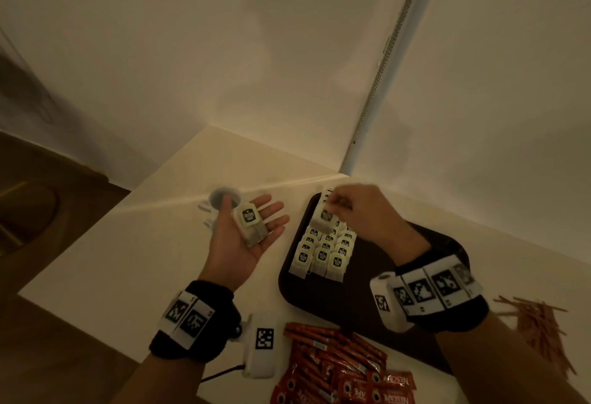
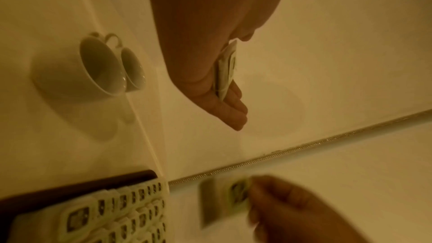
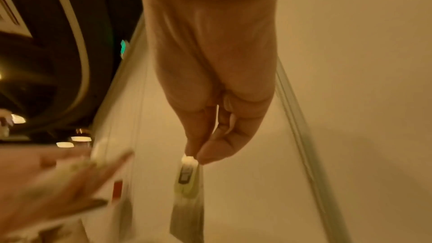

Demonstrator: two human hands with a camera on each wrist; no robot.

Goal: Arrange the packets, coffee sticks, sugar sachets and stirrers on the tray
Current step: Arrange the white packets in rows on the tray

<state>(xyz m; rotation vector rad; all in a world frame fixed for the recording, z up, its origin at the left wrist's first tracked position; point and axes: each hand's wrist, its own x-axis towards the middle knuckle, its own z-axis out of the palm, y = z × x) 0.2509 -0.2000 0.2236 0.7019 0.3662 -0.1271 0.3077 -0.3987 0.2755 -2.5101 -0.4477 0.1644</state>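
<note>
Right hand (image 1: 347,208) pinches tea bag (image 1: 323,216) above tray (image 1: 377,272) rows for placement | left hand (image 1: 248,231) flat, palm up, stocking spare tea bags (image 1: 251,223) within reach.

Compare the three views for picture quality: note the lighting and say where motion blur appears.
Head view: dim, warm yellow light; the right hand and its packet are slightly smeared. Left wrist view: the left hand is fairly sharp, but the right hand's packet is heavily blurred. Right wrist view: the pinched packet is soft, and the left hand is badly smeared.
</note>
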